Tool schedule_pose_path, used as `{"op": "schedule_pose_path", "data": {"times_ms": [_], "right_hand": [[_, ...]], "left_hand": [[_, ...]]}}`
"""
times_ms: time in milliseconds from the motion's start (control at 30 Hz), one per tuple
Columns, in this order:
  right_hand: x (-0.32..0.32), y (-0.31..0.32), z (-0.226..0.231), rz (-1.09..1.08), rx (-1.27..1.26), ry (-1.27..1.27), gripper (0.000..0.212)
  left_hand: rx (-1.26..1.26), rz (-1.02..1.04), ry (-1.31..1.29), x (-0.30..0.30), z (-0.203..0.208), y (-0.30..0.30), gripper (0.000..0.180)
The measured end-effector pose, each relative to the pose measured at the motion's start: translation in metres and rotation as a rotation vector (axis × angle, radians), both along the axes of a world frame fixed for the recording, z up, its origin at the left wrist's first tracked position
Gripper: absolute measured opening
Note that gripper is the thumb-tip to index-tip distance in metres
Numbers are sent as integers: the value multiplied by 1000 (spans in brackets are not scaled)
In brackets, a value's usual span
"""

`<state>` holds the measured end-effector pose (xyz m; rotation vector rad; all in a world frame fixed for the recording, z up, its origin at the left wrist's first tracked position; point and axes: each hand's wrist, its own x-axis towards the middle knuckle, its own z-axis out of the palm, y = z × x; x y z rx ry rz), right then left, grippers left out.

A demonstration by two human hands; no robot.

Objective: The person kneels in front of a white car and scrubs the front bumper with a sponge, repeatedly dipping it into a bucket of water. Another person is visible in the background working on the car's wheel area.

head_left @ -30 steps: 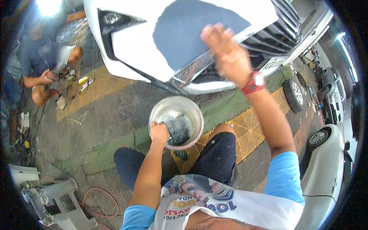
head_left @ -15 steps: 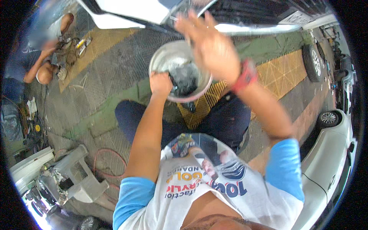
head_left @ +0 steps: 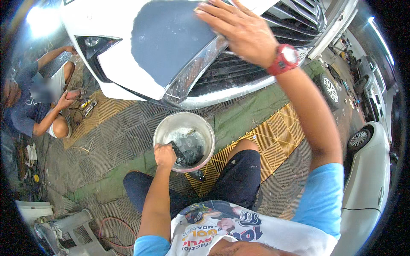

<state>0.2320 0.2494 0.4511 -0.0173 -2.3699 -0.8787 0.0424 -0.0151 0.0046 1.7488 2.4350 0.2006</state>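
My right hand (head_left: 239,32), fingers outstretched, lies flat at the edge of a dull grey patch (head_left: 171,42) on the white car front (head_left: 106,19). It wears a red wristwatch (head_left: 284,59). My left hand (head_left: 165,155) is closed at the near left rim of a round metal bucket (head_left: 208,128). A black block (head_left: 177,154) shows beside its fingers, inside the rim; whether the fingers also grip the rim is hidden. Dark, foamy water (head_left: 192,147) fills the lower part of the bucket, and droplets dot the car's trim (head_left: 185,81).
A person (head_left: 30,98) crouches at the left, holding a reddish tool (head_left: 77,94). A loose wheel (head_left: 329,89) and a pale car (head_left: 367,170) are at the right. A grey plastic part (head_left: 81,230) and a red hose (head_left: 104,226) lie at lower left.
My right hand has gone from above the bucket up and away onto the car's grey patch. The view has tilted up, showing more of the car. My left hand stays at the bucket's rim.
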Motion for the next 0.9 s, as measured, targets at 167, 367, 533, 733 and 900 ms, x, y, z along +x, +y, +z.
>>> {"op": "schedule_pose_path", "data": {"times_ms": [167,367,533,733,900], "right_hand": [[70,32,11,-287,86,-193,70],[5,10,9,-177,26,-223,67],[37,11,23,-257,47,-244,61],[12,-2,23,-219,32,-290,62],[34,2,17,-227,41,-267,62]], "left_hand": [[86,5,35,-8,5,-7,17],[45,23,1,-4,-2,-11,17],[70,25,-36,-10,1,-9,17],[195,16,-87,-10,-1,-14,16],[132,-11,-60,-7,-1,-7,15]]}}
